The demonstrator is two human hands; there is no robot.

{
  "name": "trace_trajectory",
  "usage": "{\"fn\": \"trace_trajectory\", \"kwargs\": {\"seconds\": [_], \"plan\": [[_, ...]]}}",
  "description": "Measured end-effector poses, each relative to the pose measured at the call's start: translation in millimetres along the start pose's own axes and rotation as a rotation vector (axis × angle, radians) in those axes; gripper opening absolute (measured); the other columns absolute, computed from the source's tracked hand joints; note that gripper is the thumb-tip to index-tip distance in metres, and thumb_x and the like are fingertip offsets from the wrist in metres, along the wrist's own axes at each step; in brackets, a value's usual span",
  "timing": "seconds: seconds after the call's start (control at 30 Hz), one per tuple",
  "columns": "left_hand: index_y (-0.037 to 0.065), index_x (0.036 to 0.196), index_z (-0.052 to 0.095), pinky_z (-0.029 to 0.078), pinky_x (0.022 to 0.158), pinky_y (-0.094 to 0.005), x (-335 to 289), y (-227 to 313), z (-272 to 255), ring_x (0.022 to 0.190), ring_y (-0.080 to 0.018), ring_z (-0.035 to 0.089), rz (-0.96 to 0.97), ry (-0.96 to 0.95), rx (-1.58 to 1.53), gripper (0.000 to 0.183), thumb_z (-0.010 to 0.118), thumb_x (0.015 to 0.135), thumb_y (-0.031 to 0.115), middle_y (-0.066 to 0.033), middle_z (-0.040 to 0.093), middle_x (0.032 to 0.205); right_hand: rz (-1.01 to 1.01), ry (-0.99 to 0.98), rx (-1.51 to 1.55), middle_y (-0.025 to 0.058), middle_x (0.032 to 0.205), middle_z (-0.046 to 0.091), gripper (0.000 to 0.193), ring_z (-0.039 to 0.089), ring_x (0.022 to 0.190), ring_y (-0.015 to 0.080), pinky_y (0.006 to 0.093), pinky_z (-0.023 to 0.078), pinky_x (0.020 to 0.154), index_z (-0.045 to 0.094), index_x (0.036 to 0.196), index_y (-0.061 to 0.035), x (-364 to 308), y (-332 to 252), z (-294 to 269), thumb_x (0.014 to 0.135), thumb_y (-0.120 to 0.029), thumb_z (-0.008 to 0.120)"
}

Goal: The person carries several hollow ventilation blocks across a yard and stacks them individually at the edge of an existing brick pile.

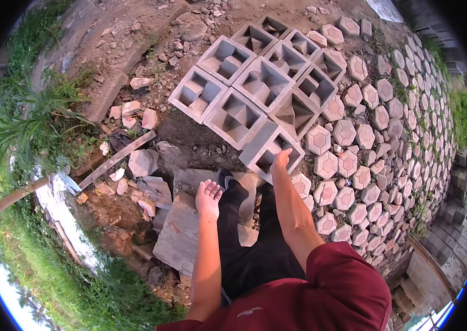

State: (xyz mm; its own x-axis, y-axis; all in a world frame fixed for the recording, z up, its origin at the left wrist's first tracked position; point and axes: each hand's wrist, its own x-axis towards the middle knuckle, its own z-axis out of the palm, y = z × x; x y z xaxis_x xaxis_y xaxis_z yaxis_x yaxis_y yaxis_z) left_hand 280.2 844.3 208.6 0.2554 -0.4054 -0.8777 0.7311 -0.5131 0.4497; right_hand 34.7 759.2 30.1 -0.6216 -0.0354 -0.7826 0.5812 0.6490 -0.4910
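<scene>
Right under hand (282,159): concrete block (269,150).

Grey concrete hollow block (271,150), square, open cavity facing up.
Lies tilted at the near end of a row of like blocks (255,83), one edge on dirt, beside hexagonal pavers (349,138).

Bare dirt ground (189,140), square hollow concrete blocks (261,83), hexagonal pavers (349,163), flat slab (181,234), rubble (134,113)
</scene>
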Motion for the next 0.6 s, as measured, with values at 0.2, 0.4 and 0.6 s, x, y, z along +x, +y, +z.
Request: {"fn": "trace_trajectory", "kwargs": {"seconds": [0.2,0.4,0.6], "plan": [[0.005,0.114,0.054,0.043,0.087,-0.0396,-26,5,-19,0.097,-0.0196,0.054,0.02,-0.057,-0.065,0.044,0.052,0.091,0.043,-0.0046,0.057,0.102,0.192,-0.411,0.516,0.0151,0.129,0.049,0.058,0.047,0.121,0.0329,0.0486,0.037,0.102,0.041,0.131,-0.0009,-95,-12,-100,0.096,-0.045,0.028],[0.009,0.108,0.054,0.043,0.085,-0.0381,-44,-12,-8,0.095,-0.0188,0.053,-0.145,-0.165,-0.084,0.04,0.054,0.089,0.044,-0.0026,0.055,0.101,0.312,-0.427,0.737,0.0117,0.131,0.049,0.048,0.047,0.12,0.0349,0.0579,0.033,0.102,0.048,0.128,-0.0098,-217,-79,-202,0.094,-0.035,0.025],[0.01,0.095,0.06,0.045,0.079,-0.0377,-85,-23,74,0.085,-0.0184,0.058,-0.287,-0.403,0.115,0.029,0.056,0.088,0.039,-0.0019,0.062,0.091,0.325,-0.363,1.093,0.0117,0.134,0.047,0.052,0.044,0.123,0.0345,0.0577,0.03,0.104,0.047,0.131,-0.0109,-224,-127,-272,0.093,-0.038,0.026]]}}
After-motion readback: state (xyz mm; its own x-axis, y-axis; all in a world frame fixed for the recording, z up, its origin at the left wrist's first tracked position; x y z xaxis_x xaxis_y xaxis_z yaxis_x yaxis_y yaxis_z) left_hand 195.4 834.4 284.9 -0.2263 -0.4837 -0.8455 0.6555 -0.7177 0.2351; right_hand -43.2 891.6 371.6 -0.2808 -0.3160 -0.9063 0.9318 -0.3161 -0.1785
